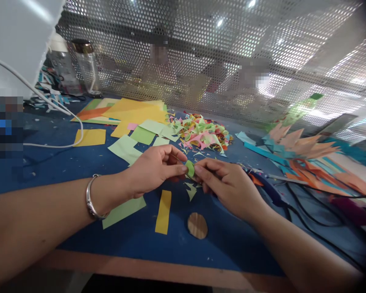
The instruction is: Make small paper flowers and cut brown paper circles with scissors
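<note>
Centrally held: one small green paper piece (190,168), pinched between two hands

Blue bench (125,240), contents left to right:
– Bottles, two, clear, capped, far left: one with white lid (61,63), one with brown lid (87,69).
– Yellow sheet (91,137), flat, left.
– Bracelet (92,199), silver, on the left wrist.
– Coloured sheets (137,109), overlapping, yellow uppermost, far side.
– Left hand (152,169): thumb and finger pinching the green piece's left edge.
– Yellow strip (163,212), lying near, below the left hand.
– Wood-grained disc (197,226), lying near, right of the strip.
– Scrap heap (204,132), multicoloured, beyond the hands.
– Right hand (224,179): thumb and fingertips pinching the piece's right edge.
– Dark blue tool (270,189), corded, just right of that hand.
– Cut paper (301,142), orange and blue, piled far right.
</note>
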A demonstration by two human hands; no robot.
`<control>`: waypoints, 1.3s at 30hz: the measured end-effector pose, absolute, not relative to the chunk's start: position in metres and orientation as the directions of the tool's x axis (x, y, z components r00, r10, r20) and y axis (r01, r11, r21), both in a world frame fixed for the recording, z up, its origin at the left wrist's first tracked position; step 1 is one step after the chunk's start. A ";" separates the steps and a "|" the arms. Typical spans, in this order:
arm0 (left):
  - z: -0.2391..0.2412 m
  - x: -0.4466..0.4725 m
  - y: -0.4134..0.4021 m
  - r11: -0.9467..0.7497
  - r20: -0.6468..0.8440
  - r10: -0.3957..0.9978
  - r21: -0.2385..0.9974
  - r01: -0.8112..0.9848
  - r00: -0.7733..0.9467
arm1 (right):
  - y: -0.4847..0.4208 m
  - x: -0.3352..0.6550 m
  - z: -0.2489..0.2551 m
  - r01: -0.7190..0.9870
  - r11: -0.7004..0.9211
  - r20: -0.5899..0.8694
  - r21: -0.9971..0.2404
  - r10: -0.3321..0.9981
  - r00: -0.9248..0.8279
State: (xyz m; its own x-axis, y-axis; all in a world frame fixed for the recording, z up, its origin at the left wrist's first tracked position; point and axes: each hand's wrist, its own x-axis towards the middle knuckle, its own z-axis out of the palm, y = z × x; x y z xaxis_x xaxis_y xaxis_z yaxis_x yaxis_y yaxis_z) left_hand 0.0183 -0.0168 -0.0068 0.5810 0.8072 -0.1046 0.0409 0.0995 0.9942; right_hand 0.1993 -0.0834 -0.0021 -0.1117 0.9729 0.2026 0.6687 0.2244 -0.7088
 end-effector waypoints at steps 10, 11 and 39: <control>-0.007 0.020 -0.017 0.035 -0.019 0.829 0.999 -0.018 0.559 | -0.080 0.198 -0.006 0.608 0.171 0.151 -0.775 0.985 -0.085; -0.007 0.020 -0.017 0.041 -0.020 0.826 0.999 -0.026 0.563 | -0.081 0.198 -0.006 0.621 0.176 0.157 -0.764 0.984 -0.085; -0.008 0.015 -0.013 -0.149 0.094 0.794 0.988 0.042 0.601 | -0.084 0.202 -0.010 0.714 0.210 0.231 -0.668 0.971 -0.070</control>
State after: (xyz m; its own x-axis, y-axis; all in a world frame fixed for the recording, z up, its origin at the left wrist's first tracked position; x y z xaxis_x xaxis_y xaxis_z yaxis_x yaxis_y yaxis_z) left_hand 0.0149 -0.0134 -0.0078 0.6010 0.7937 0.0942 0.0424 -0.1493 0.9879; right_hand 0.2022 -0.0838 -0.0099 -0.0704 0.9705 0.2305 0.7142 0.2104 -0.6676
